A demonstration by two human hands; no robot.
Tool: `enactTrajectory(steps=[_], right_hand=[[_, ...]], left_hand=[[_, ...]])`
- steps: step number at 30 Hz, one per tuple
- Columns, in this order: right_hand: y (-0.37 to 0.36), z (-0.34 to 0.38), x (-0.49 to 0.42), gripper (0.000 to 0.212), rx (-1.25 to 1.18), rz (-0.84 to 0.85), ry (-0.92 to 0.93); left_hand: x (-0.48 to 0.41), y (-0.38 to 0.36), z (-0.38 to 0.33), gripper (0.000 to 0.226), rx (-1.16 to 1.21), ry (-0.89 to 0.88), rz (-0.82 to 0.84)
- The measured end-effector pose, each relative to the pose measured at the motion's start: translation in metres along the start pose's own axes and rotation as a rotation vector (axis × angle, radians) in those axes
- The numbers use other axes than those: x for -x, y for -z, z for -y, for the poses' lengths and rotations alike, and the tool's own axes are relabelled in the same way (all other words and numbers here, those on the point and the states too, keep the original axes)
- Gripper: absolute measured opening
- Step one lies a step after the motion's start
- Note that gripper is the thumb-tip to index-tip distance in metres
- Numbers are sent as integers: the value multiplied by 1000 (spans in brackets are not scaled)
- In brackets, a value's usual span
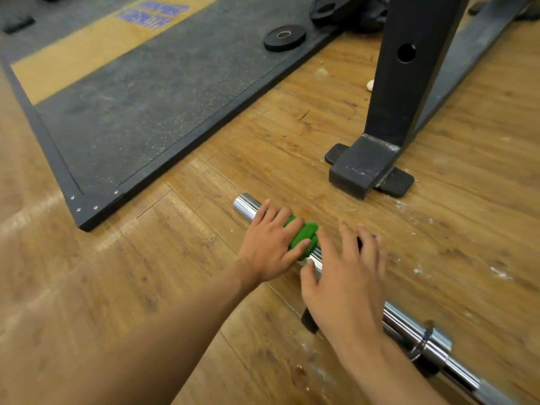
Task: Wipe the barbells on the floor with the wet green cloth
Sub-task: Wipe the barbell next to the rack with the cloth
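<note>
A long chrome steel barbell (409, 323) lay on the brown wood-plank floor (146, 273), running slantwise from its bare end near the middle of the view down to the lower right corner. A small bright green cloth (305, 233) was bunched around the smooth sleeve a little way in from that bare end. The left hand (270, 245) grasped the cloth against the bar, its fingers draped over the far side and its thumb pressed across the near fold. Just beside it, farther down the bar, the right hand (346, 277) was released, with its fingers spread and fairly straight above the metal and its thumb touching the sleeve's near edge. Whether the palm bore on the bar could not be told. Beyond the bar's end stood a black square steel rack post (409, 83), its foot set on a flat black rubber pad (397, 184). To the left lay a dark speckled rubber lifting platform (146, 112) with a tan wooden inlay, and a small black round weight plate (285, 38) rested near its far edge. White chalky smears (501, 273) marked the planks at the right.
</note>
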State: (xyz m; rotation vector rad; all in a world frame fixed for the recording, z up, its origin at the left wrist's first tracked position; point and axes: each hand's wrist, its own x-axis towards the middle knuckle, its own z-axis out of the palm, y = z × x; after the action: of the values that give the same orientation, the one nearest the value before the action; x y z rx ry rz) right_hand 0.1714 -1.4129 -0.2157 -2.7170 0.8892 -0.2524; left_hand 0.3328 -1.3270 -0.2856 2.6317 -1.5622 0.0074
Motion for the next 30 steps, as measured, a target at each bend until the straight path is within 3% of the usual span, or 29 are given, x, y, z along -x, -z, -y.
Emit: enactTrajectory(steps=[4, 8, 12, 17, 20, 25, 28, 30], right_hand=[[0, 3, -1, 56, 2, 5, -12], [2, 0, -5, 56, 12, 13, -17], [1, -7, -9, 55, -9, -22, -15], [3, -13, -19, 54, -61, 23, -54], [8, -16, -28, 53, -92, 68, -88], [18, -23, -42, 51, -132, 141, -133], [19, -30, -50, 51, -168, 194, -144], [21, -36, -58, 51, -237, 208, -157]], left_hand=[[4, 4, -18, 52, 68, 56, -34], [15, -11, -52, 49, 21, -110, -15], [10, -5, -32, 52, -22, -172, -9], [3, 1, 17, 78, -70, 64, 20], [-3, 3, 3, 81, -20, 137, 20], [6, -16, -51, 73, 74, -171, -2], [-5, -21, -29, 68, 18, -237, -34], [-13, -21, -7, 68, -1, -152, -72]])
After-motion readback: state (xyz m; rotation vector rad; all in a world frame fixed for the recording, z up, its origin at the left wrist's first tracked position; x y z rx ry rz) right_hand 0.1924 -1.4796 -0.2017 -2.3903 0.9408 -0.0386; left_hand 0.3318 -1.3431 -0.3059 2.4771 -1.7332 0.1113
